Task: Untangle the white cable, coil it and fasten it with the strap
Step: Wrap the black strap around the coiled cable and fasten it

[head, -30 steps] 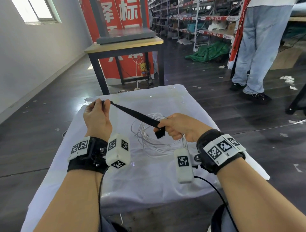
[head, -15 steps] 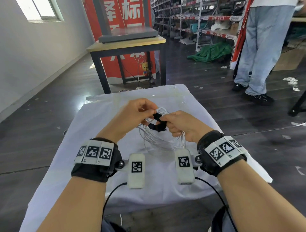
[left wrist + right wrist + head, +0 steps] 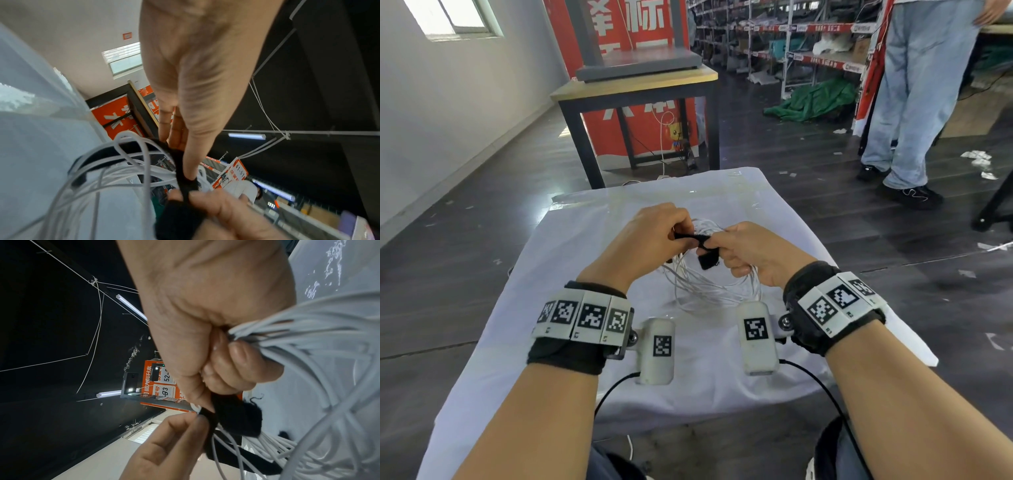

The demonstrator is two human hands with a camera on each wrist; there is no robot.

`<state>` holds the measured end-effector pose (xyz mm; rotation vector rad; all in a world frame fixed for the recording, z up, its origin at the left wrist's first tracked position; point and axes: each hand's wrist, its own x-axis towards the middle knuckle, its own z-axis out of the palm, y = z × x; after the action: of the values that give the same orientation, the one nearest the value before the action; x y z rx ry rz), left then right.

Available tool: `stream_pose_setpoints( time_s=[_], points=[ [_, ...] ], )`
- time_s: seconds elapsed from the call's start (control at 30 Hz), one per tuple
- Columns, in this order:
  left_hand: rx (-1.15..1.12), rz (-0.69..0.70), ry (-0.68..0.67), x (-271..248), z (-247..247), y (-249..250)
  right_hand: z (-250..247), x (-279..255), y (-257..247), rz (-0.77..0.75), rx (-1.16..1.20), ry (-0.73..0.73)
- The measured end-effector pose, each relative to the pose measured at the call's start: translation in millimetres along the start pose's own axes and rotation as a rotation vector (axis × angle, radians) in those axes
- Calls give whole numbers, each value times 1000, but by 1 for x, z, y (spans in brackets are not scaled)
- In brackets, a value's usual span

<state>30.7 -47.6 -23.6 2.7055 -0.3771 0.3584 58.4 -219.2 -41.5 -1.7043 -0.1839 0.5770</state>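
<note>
Cable (image 3: 709, 291): white, wound into several loose loops, held above the cloth (image 3: 592, 240) that covers the table. The lower loops hang toward the cloth; I cannot tell whether they touch it.

My right hand (image 3: 753, 253) is closed in a fist around the gathered strands at the right side of the coil. The right wrist view shows the strands (image 3: 308, 331) entering the fist beside the curled fingers. The thumb and forefinger of the same hand also pinch the strap (image 3: 705, 250), which is black and passes over the bundle at this point. One short end of the strap hangs below my fingers.

My left hand (image 3: 650, 240) meets the right hand at the strap. Its fingertips are curled and pinch the strap's other end, which lies level between the two hands. In the left wrist view, one finger (image 3: 191, 162) presses along the strap (image 3: 183, 170) where it crosses the cable (image 3: 131, 164).

Both hands are touching or nearly touching at the pinch point.

Behind the cloth stands a wooden table (image 3: 637, 85) with black legs. A person in jeans (image 3: 914, 96) stands at the far right, near shelving (image 3: 791, 31).
</note>
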Motion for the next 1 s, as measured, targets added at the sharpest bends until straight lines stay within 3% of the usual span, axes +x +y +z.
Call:
stream_pose_setpoints(
  time_s=[0.23, 0.47, 0.7, 1.0],
  points=[
    [-359, -145, -7, -2, -7, 2, -1, -1, -1, -16, -19, 2],
    [-304, -122, 34, -4, -2, 7, 1, -2, -2, 0, -23, -56],
    [-338, -122, -51, -2, 0, 6, 0, 0, 0, -6, -2, -69],
    [-312, -123, 62, -1, -4, 5, 1, -1, -1, -12, -15, -59]
  ],
)
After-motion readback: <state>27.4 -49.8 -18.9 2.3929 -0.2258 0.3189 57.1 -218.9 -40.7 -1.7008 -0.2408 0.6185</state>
